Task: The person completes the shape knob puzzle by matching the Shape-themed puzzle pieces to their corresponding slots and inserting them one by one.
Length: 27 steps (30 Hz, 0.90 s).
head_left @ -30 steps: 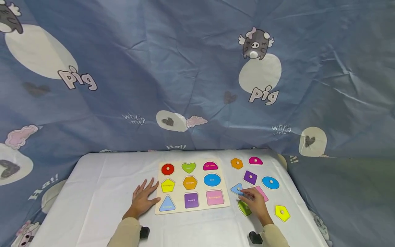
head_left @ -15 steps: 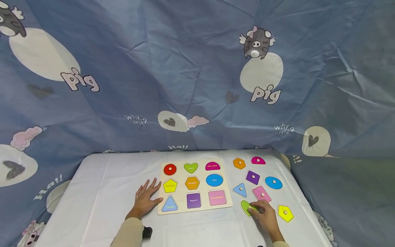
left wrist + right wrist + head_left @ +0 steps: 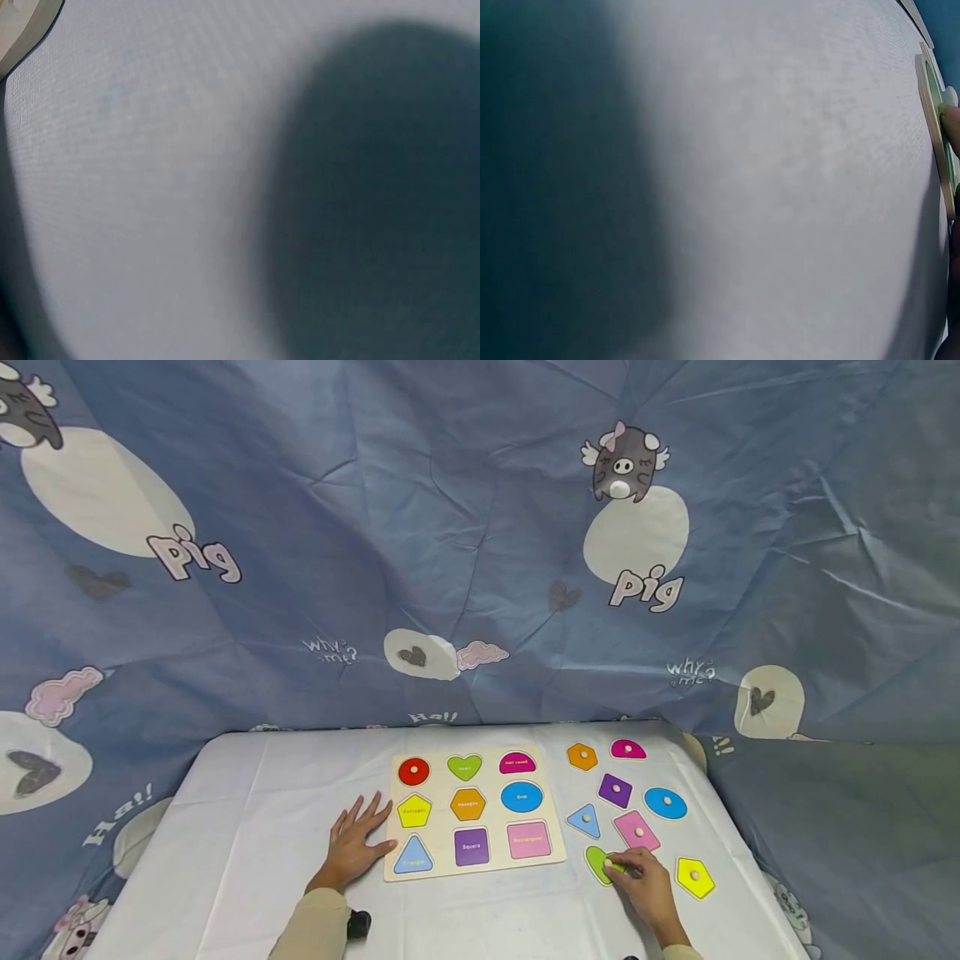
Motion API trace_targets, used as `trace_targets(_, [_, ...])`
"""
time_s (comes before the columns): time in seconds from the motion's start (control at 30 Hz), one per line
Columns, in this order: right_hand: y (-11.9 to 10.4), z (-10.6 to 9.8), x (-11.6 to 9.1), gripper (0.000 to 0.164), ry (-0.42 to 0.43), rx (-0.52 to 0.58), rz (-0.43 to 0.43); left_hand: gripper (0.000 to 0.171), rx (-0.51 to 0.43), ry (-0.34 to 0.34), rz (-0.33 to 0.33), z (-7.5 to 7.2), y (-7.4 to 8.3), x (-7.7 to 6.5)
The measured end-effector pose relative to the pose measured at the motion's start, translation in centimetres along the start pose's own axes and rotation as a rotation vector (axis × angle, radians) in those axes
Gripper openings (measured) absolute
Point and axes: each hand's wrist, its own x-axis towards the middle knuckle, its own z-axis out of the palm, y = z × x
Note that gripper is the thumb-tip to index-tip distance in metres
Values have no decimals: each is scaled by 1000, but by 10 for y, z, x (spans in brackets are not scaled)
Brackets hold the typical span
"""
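Note:
My right hand (image 3: 647, 887) pinches the small knob of the green heart puzzle piece (image 3: 596, 862), its fingers covering the piece's right part. In the right wrist view that green piece (image 3: 934, 94) shows at the right edge with a fingertip on it. My left hand (image 3: 354, 845) lies with fingers spread at the left edge of the wooden shape puzzle board (image 3: 438, 868), thumb over its lower left border. The red circle piece (image 3: 413, 763) with its knob sits in the board's top left place; the other places show printed, named shapes.
Around the right hand lie knobbed pieces: blue triangle (image 3: 582, 827), pink rectangle (image 3: 632, 826), yellow pentagon (image 3: 692, 887), blue oval (image 3: 665, 813), purple square (image 3: 611, 796), orange hexagon (image 3: 577, 763) and magenta half round (image 3: 627, 755). A white cloth covers the table (image 3: 480, 918); a blue printed curtain (image 3: 450, 568) hangs behind.
The right hand has gone from the blue triangle's knob down to the green heart and taken its knob. The left hand stays at the board; the head view has shifted slightly.

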Motion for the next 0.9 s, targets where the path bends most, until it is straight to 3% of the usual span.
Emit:
trace_targets(0.2, [-1, 0, -1, 15, 21, 0, -20, 72, 2, 14, 15, 0, 0, 1])
trace_targets(0.37, [-3, 3, 0, 15, 45, 24, -48, 73, 7, -14, -5, 1, -1, 1])
trace_targets(0.63, [-15, 13, 6, 15, 87, 115, -148, 74, 7, 4, 1, 2, -2, 0])
trace_targets(0.9, [-34, 24, 18, 15, 47, 166, -152, 74, 8, -4, 1, 4, -4, 1])
